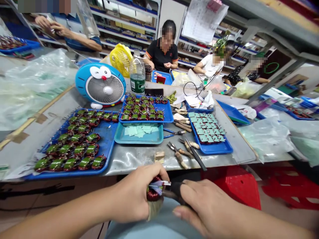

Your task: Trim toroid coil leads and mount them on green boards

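My left hand (pixel 136 194) is closed around a copper-wound toroidal coil (pixel 152 196), held just below the table's front edge. Silvery wire ends and a pale bluish piece stick out of it toward the right. In my right hand (pixel 203 202) is a dark-handled tool (pixel 178 191); its narrow end meets the coil by the wire ends, and its exact kind is hidden by my fingers. A tan covering wraps part of my left hand under the coil.
A blue tray (pixel 107 162) holds rows of similar coils; another blue tray (pixel 169 114) rests over a teal tray (pixel 139 141) of pale cards. Pliers (pixel 178 154) lie near a right-hand tray (pixel 216 149). A blue fan (pixel 107 89) and bottle (pixel 137 76) stand behind. Several people sit beyond.
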`<action>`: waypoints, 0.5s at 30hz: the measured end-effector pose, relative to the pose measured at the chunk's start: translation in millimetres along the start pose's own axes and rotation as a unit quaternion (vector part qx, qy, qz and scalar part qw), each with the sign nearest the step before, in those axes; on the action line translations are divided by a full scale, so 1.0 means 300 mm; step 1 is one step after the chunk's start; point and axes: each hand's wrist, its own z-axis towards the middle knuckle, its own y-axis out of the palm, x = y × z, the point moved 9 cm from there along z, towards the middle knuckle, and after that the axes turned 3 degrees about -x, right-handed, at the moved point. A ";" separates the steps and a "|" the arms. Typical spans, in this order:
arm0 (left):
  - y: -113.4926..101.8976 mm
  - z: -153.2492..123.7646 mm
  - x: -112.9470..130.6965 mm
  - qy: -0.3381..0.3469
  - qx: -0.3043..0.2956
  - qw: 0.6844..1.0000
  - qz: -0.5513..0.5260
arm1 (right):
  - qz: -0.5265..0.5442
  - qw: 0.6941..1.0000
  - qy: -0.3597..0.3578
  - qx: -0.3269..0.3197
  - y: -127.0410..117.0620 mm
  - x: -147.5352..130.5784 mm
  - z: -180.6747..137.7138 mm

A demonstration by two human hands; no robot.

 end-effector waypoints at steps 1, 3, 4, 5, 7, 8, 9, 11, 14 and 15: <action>0.012 -0.008 -0.005 -0.012 -0.020 1.000 -0.016 | -0.041 0.999 -0.025 0.013 -0.011 -0.021 0.002; 0.038 -0.022 -0.025 -0.042 -0.061 0.995 -0.060 | -0.111 0.991 -0.064 0.042 -0.027 -0.054 0.004; 0.046 -0.028 -0.039 -0.059 -0.071 0.992 -0.083 | -0.128 0.988 -0.073 0.050 -0.031 -0.063 0.007; 0.049 -0.031 -0.053 -0.074 -0.070 0.989 -0.103 | -0.131 0.987 -0.072 0.053 -0.033 -0.062 0.010; 0.036 -0.032 -0.074 -0.089 -0.044 0.988 -0.118 | -0.091 0.994 -0.047 0.048 -0.035 -0.041 0.020; 0.026 -0.030 -0.077 -0.087 -0.030 0.990 -0.110 | -0.052 0.997 -0.038 0.032 -0.029 -0.028 0.026; 0.021 -0.028 -0.077 -0.080 -0.024 0.992 -0.099 | -0.010 0.999 -0.033 0.009 -0.017 -0.018 0.031; 0.027 -0.025 -0.079 -0.073 -0.038 0.991 -0.101 | 0.030 0.999 -0.033 -0.025 0.004 -0.005 0.041; 0.025 -0.026 -0.103 -0.075 -0.037 0.985 -0.148 | -0.013 1.000 -0.021 -0.019 0.012 0.026 0.047; 0.012 -0.027 -0.114 -0.070 -0.021 0.986 -0.152 | -0.012 1.000 -0.009 -0.015 0.016 0.044 0.045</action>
